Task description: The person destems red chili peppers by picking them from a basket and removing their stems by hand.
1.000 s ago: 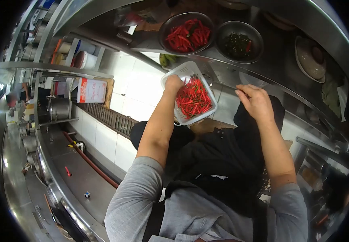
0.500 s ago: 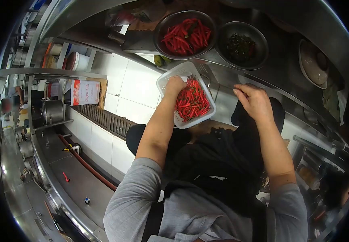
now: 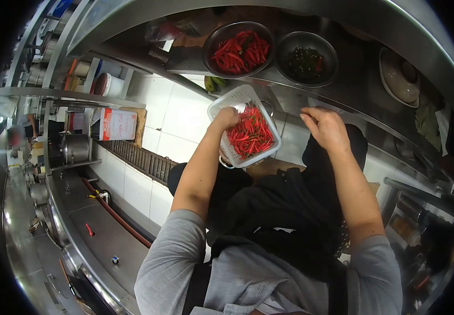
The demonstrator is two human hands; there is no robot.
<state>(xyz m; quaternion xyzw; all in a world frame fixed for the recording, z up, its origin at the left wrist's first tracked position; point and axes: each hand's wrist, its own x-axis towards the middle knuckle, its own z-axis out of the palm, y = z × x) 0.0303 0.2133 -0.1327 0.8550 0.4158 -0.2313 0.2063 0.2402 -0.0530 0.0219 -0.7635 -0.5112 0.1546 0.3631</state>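
Note:
A white plastic basket (image 3: 218, 109) holds a heap of thin red chilies (image 3: 251, 134), some with green stems. Inside its left side is my left hand (image 3: 228, 117), its fingers curled at the edge of the heap; whatever they pinch is hidden. To the right of the basket, above my right knee, I hold up my right hand (image 3: 327, 127). Its fingers are bent, with the thumb close to the forefinger, and anything between them is too small to make out.
On the steel shelf ahead stand a metal bowl of larger red chilies (image 3: 240, 50), a metal bowl of dark green pieces (image 3: 305, 59) and a lidded dish (image 3: 399, 77). Green fruit (image 3: 214, 83) lies behind the basket. A floor drain grate (image 3: 142, 161) and a steel counter (image 3: 101, 226) are left.
My left hand has shifted slightly right, lower against the chilies. The right hand stays raised in nearly the same pose. The whole view has tilted a little.

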